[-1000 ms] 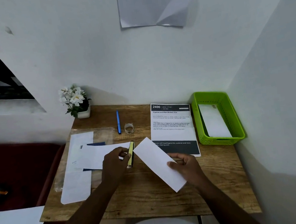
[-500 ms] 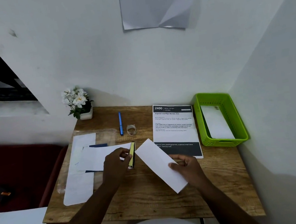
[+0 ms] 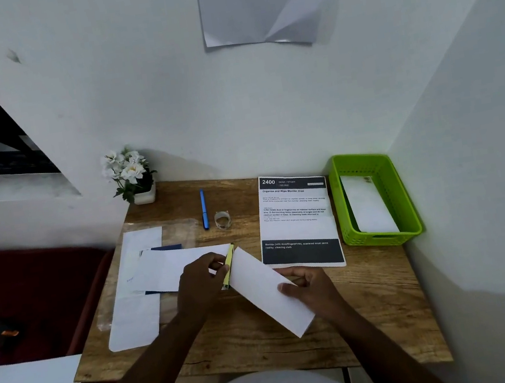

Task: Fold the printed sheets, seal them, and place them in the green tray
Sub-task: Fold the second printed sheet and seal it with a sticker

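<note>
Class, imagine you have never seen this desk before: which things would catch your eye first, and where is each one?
The bright green tray at the desk's right edge stands out most, with a white folded sheet lying inside it. Next comes the white envelope at the middle front, held by the right hand, while the left hand grips a yellow glue stick beside it. Behind them lies the printed sheet with black bands.

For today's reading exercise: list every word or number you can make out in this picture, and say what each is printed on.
"2400", on the printed sheet, dark header.
"DESK / STUDY", same header.
"Organize and Wipe Monitor Area", title beneath.
Body paragraphs and white text in the bottom dark band: too small to read reliably.
Faint mark on the white paper at left: unreadable.
</note>
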